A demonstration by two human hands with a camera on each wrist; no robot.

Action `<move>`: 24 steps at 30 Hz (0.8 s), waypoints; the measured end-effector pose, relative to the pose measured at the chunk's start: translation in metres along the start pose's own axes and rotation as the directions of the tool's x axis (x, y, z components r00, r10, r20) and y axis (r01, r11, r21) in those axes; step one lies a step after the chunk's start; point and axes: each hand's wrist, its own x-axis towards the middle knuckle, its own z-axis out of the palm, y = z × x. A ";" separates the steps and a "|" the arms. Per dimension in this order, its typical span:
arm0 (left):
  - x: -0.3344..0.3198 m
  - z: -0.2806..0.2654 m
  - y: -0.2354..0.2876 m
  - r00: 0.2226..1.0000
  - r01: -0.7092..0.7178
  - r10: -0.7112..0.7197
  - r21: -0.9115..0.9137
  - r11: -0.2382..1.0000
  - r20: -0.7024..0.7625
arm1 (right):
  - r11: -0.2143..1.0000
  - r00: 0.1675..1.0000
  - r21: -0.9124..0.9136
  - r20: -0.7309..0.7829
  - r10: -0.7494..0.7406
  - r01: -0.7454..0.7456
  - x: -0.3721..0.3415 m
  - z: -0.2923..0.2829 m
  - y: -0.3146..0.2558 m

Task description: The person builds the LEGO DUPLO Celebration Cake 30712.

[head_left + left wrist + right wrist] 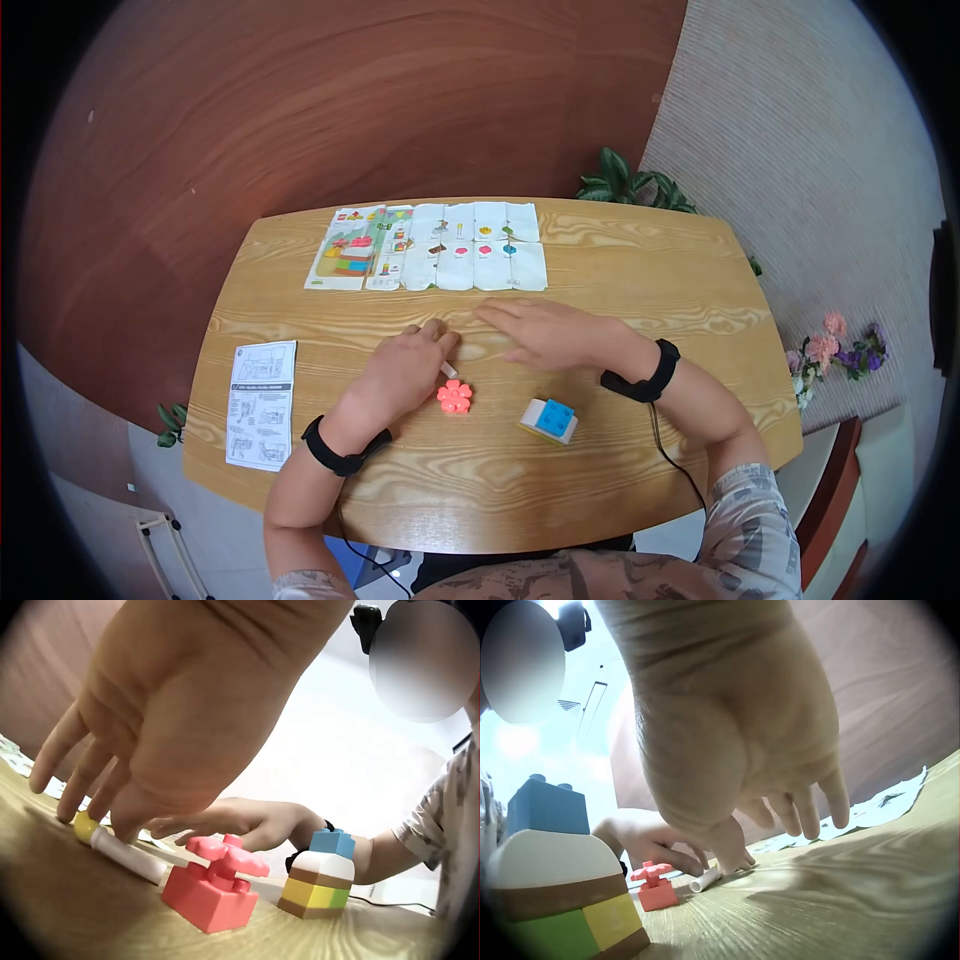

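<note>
My left hand (410, 362) is palm down on the table, its fingertips right at the yellow tip of a toy candle (129, 855). The candle's white stick lies flat and pokes out from under the hand. Beside it stands a red-pink toy brick (210, 900) topped by a flower piece (454, 397). Over the table to the right, my right hand (550, 332) spreads its straight fingers, holding nothing. Nearer my body is a brick stack (315, 892) with brown, yellow and green layers, a white rounded piece and a blue brick (556, 415) on top.
An unfolded picture leaflet (455, 245) lies along the table's far edge. A printed instruction sheet (262, 405) is at the left side of the table (640, 480). Beyond the right edge are pink and purple flowers (825, 348); a thin cable (680, 465) trails from the right wrist strap.
</note>
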 end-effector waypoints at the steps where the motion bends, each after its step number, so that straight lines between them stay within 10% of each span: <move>1: 0.001 0.001 0.000 1.000 -0.014 0.014 0.017 1.000 -0.003 | 1.000 1.000 -0.002 -0.008 0.001 -0.001 -0.004 0.001 0.001; 16: 0.006 -0.032 0.019 0.989 0.040 -0.039 0.006 0.999 -0.141 | 0.995 0.964 0.052 -0.246 0.100 -0.089 -0.037 -0.032 -0.015; 24: -0.014 -0.069 0.076 0.857 -0.334 0.204 -0.209 0.919 -0.473 | 0.996 0.918 0.043 -0.393 -0.050 0.073 -0.071 -0.050 -0.076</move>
